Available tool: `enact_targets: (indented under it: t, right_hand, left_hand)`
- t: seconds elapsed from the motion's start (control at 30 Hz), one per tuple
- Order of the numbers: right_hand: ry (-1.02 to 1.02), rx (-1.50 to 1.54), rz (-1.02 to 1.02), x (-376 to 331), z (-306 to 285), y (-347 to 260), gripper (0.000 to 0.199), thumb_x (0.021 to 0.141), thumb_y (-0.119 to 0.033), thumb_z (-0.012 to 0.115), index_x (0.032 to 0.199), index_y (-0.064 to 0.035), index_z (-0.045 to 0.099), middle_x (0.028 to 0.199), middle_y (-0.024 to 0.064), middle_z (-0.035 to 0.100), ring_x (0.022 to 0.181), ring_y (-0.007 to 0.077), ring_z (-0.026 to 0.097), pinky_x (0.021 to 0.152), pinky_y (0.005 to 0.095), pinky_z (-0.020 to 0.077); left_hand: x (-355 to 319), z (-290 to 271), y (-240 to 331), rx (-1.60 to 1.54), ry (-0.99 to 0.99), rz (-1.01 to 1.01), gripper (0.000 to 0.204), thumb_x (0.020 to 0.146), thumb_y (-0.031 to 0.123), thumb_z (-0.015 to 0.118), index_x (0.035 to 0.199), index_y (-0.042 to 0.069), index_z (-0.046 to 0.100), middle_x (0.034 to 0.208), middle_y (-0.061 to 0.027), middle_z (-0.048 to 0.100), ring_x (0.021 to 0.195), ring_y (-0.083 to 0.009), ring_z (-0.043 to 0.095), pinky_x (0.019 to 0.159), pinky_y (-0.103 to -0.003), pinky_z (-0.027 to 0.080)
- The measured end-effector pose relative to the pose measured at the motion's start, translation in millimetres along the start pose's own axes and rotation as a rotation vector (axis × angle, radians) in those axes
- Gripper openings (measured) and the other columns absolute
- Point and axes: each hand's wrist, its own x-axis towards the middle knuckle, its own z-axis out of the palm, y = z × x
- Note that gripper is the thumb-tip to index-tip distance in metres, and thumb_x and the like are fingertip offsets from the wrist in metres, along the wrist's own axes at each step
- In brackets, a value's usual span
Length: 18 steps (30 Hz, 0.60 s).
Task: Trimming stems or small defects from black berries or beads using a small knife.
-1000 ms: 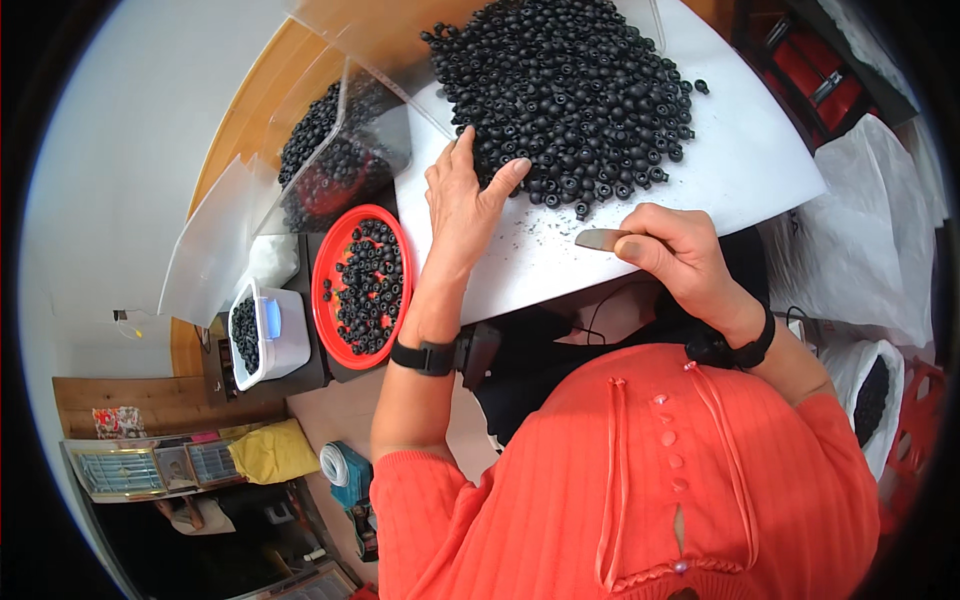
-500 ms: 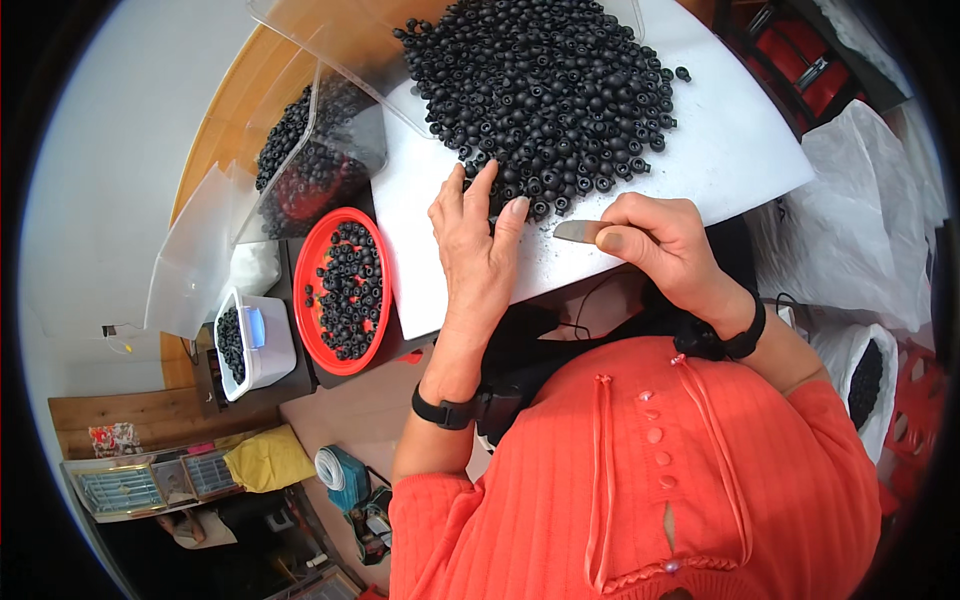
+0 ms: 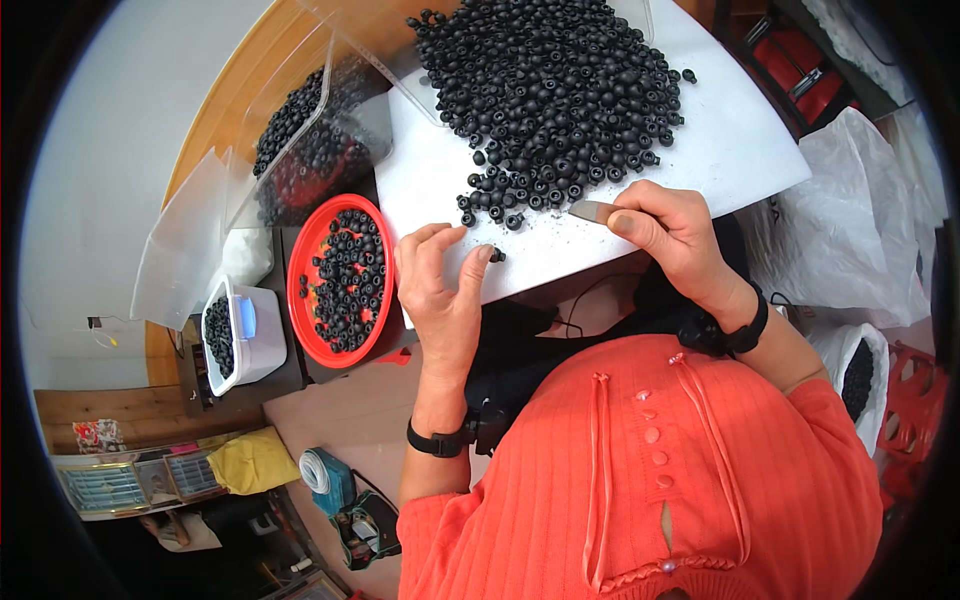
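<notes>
A heap of small round black parts point(image 3: 560, 90), many with a hole, spreads over the white tabletop point(image 3: 740, 140). My left hand point(image 3: 437, 290) is at the near left of the table with thumb and fingers apart. One black part point(image 3: 497, 255) lies just beside its thumb tip; whether they touch I cannot tell. My right hand point(image 3: 668, 235) is closed round a small knife, its handle hidden in my fingers. The knife's short grey blade point(image 3: 590, 211) points left, at the near edge of the heap, over dark crumbs on the table.
Left of the table are a red oval basin point(image 3: 300, 290) of black parts and a white tub point(image 3: 262, 335) with more. Behind them stands a clear plastic bin point(image 3: 375, 130) partly filled with them. White plastic bags point(image 3: 850, 220) bulge at the right.
My left hand has drawn back left and toward me, away from the heap. A single black part now lies near its thumb. The knife has shifted slightly right and away from me.
</notes>
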Motion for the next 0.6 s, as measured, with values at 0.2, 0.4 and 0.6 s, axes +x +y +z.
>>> enact_targets:
  t: [0.2, 0.4, 0.6]
  right_hand:
    - [0.009, -0.011, -0.033, -0.2, 3.2, 1.5, 0.025, 0.097, -0.021, 0.069, 0.089, 0.0026, 0.068, 0.07, 0.0053, 0.062, 0.063, 0.0105, 0.054, 0.058, 0.0256, 0.0423]
    - [0.015, -0.018, -0.03, -0.5, 3.1, 0.9, 0.024, 0.097, -0.021, 0.069, 0.089, 0.0023, 0.069, 0.071, 0.0053, 0.062, 0.064, 0.0102, 0.055, 0.058, 0.0252, 0.0422]
    - [0.02, -0.051, -0.055, 1.1, 3.9, 0.7, 0.023, 0.097, -0.02, 0.069, 0.089, 0.0018, 0.069, 0.071, 0.0056, 0.063, 0.062, 0.0107, 0.055, 0.056, 0.0256, 0.0417]
  left_hand:
    - [-4.4, 3.2, 5.6, 0.063, -0.01, 0.121, 0.021, 0.078, 0.008, 0.081, 0.095, 0.003, 0.07, 0.093, -0.0092, 0.063, 0.092, -0.0262, 0.057, 0.08, -0.037, 0.047]
    - [0.3, -3.1, 1.8, 0.045, -0.107, 0.163, 0.019, 0.08, 0.004, 0.079, 0.097, 0.002, 0.071, 0.091, -0.0082, 0.064, 0.09, -0.0251, 0.058, 0.079, -0.036, 0.048]
    - [-1.5, 4.9, 4.0, 0.066, 0.017, 0.132, 0.015, 0.08, 0.001, 0.076, 0.092, 0.001, 0.069, 0.085, -0.009, 0.063, 0.083, -0.0246, 0.059, 0.073, -0.035, 0.048]
